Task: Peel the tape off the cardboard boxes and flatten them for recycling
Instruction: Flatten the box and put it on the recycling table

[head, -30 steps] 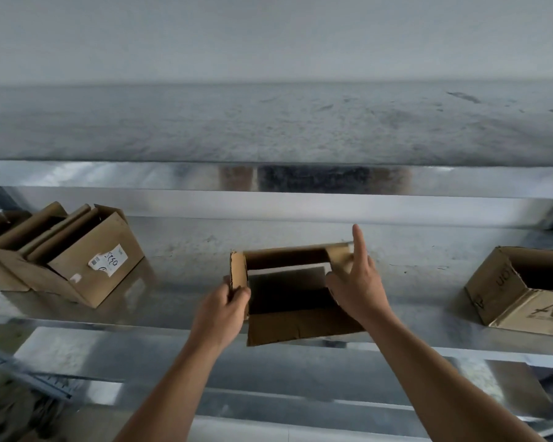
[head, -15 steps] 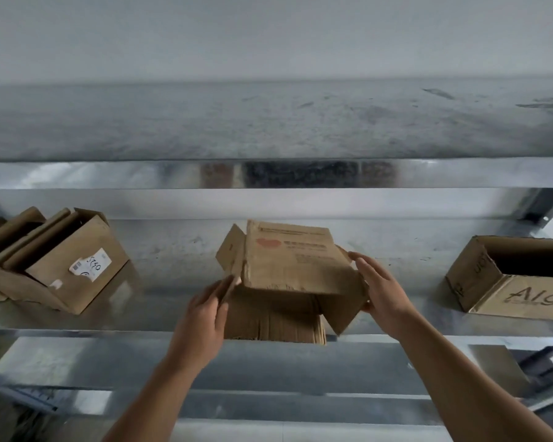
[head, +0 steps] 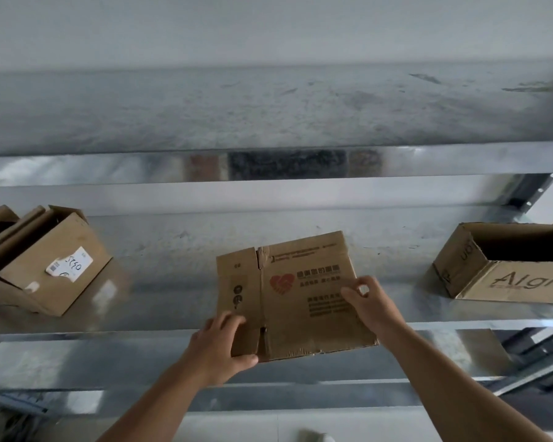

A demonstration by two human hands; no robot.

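One second ago the middle box was an open shell; now it is collapsed into a flat sheet, printed face up, at the front edge of the metal shelf. The left hand grips its near left corner and the right hand pinches its right edge. I judge this one ready to set aside, while the labelled box at left and the open box at right look unflattened
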